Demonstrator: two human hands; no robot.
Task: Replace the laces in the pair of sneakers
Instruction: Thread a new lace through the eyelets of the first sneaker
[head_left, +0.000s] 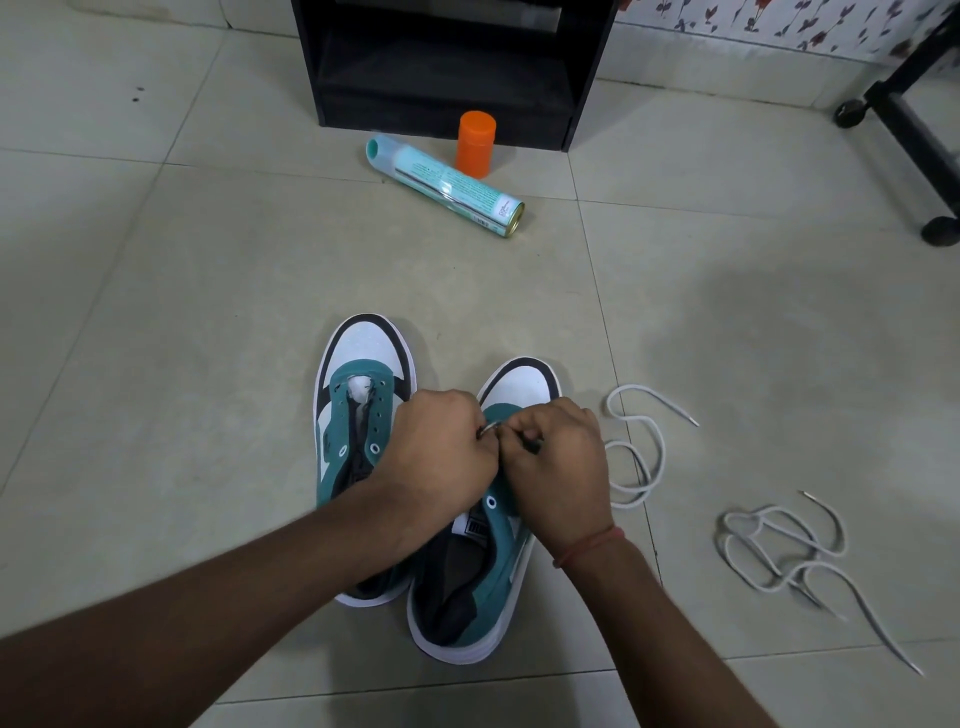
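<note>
Two bare forearms reach in from the bottom edge and meet over a pair of teal, white and black low-top sneakers standing side by side on the pale tiled floor (156, 312), toes pointing away from the person. The right sneaker (470, 587) sits nearer, and the left sneaker (358, 395) lies a little further ahead and touches it; both have bare eyelets with no lace threaded through.

The left hand (441, 447) is curled, its grip clenched on a small pale lace end (490, 428) over the right sneaker's tongue area. The right hand (558, 467), with a thin red thread band (589, 545) at the wrist, is also curled, pinching something small and dark beside the left hand's fingers; what that is cannot be told.

To the right of the shoes, two loose white shoelaces lie on the floor: a tangled white lace (779, 551) nearer, and a looped white lace (636, 457) just beside the right sneaker.

Further off, a pale teal aerosol can (447, 182) lies on its side, and an orange cylindrical cap (475, 143) stands upright just behind it. Beyond these is a black open-fronted cabinet (452, 62), and at far right a black wheeled frame (904, 119).
</note>
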